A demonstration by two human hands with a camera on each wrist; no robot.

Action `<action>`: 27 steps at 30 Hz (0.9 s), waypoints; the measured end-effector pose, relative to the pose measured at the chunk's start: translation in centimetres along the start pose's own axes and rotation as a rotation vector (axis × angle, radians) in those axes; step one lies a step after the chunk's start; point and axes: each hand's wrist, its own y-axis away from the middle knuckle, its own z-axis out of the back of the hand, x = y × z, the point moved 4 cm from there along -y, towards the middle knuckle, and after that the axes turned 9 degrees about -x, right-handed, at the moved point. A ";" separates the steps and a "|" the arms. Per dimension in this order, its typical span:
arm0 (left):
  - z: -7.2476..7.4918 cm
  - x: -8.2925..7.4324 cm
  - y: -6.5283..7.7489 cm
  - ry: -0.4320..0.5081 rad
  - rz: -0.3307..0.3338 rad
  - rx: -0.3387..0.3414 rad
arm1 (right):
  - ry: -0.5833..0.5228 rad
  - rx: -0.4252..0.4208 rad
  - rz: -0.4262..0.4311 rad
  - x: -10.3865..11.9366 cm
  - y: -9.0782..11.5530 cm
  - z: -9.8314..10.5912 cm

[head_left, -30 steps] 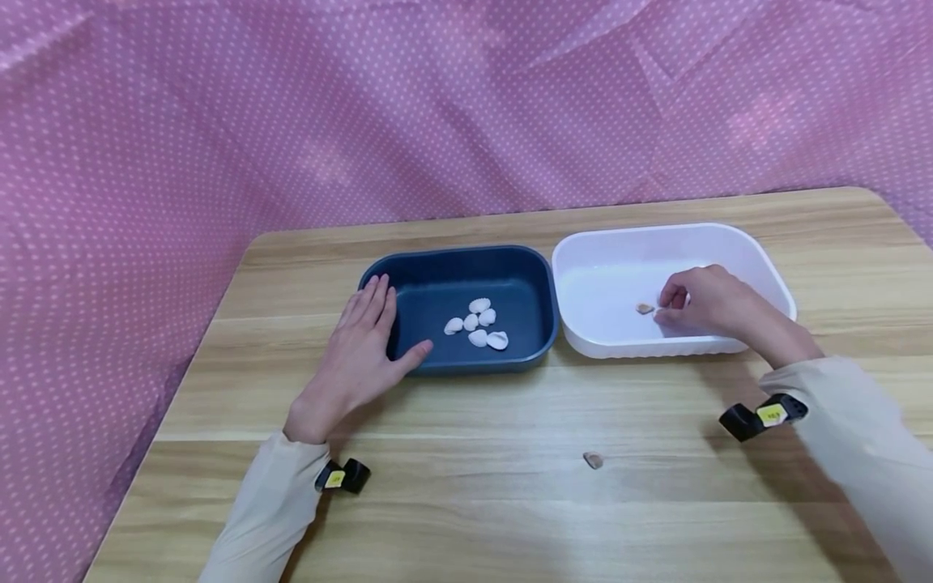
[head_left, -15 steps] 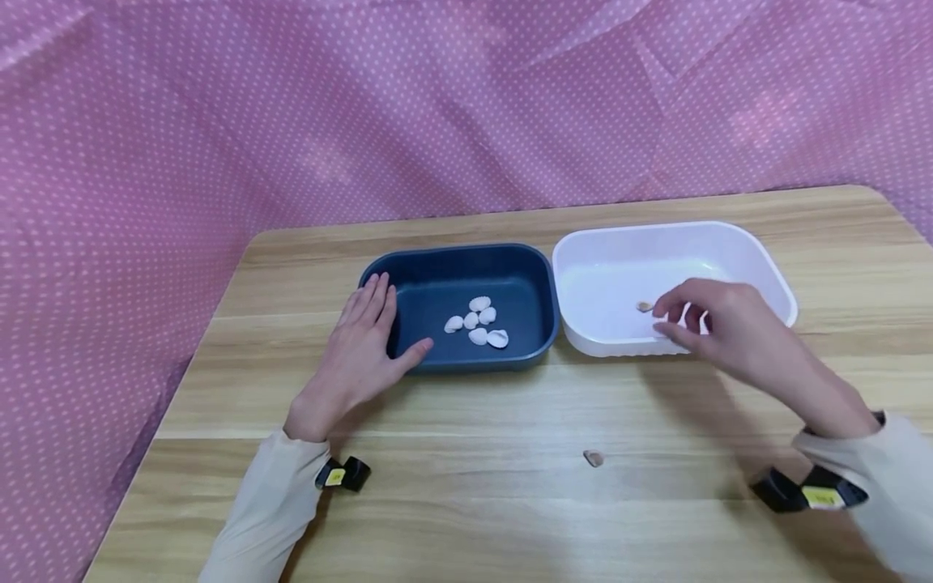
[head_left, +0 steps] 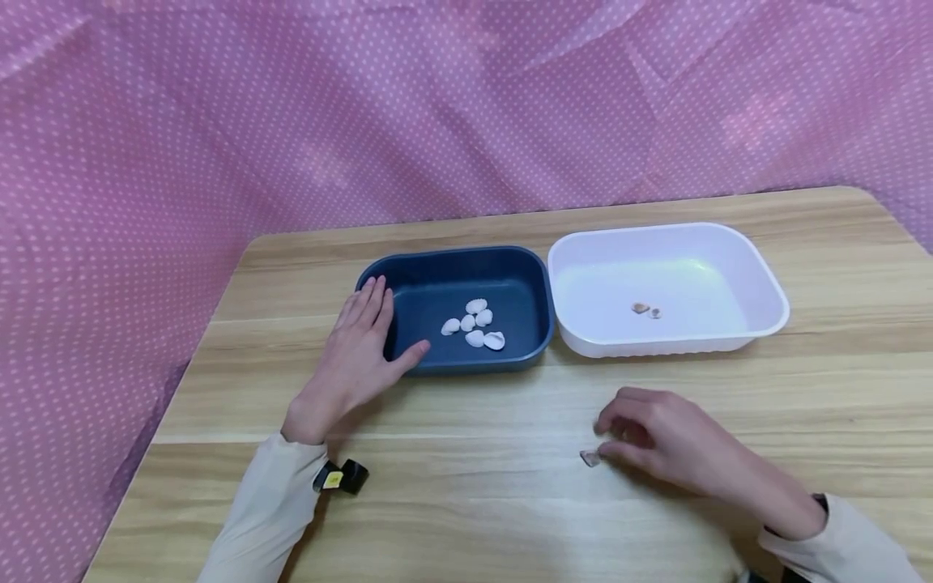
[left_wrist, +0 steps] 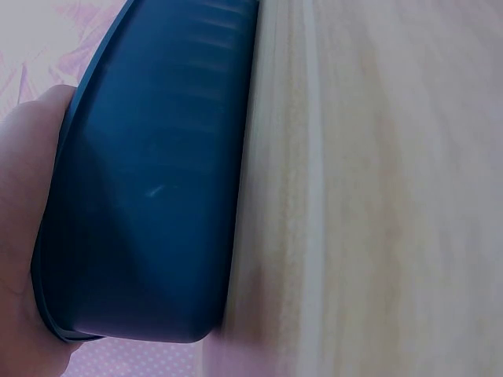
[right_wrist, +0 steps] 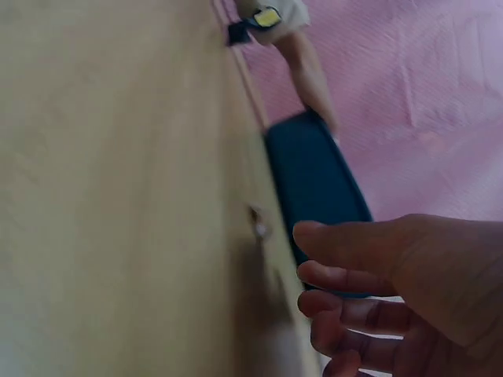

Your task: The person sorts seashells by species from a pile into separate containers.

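Observation:
My left hand rests with straight, spread fingers on the left end of the dark blue tray. In the left wrist view, the tray's outer wall fills much of the frame beside the hand. Several white seashells lie inside this tray. Over the table, my right hand has loosely bent fingers and holds nothing. Its thumb tip is right at a small brown seashell on the tabletop. The right wrist view shows that seashell blurred, just beyond the thumb.
To the right of the blue tray, close against it, stands a white tray. Inside it are a brown seashell and a smaller pale one. A pink dotted cloth hangs behind the wooden table.
My right hand has let go of a small shell in the white tray, lifted out, and moved toward me and left to the brown seashell. The left hand has stayed on the blue tray.

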 end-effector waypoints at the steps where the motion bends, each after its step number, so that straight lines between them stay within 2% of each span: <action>1: 0.0 0.0 0.0 0.000 0.001 0.000 | -0.003 0.023 0.000 0.1 0.1 -0.4; 3: -0.1 0.1 0.0 0.000 0.001 -0.003 | 0.001 0.054 0.009 0.4 0.3 -0.9; 9: -0.1 0.1 0.0 -0.001 0.002 -0.004 | 0.021 0.049 0.124 1.0 0.3 -1.6; 11: -0.2 0.1 0.0 0.000 0.003 -0.002 | 0.014 0.066 0.139 1.0 0.4 -1.6; 15: -0.2 0.0 0.0 -0.002 0.002 -0.001 | -0.012 0.104 0.125 0.9 0.4 -1.6; 19: -0.2 0.0 0.0 0.000 0.001 -0.002 | -0.037 0.099 0.100 0.6 0.4 -1.4; 27: -0.2 0.1 0.0 -0.005 0.007 0.002 | -0.014 0.120 0.090 0.5 0.1 -1.6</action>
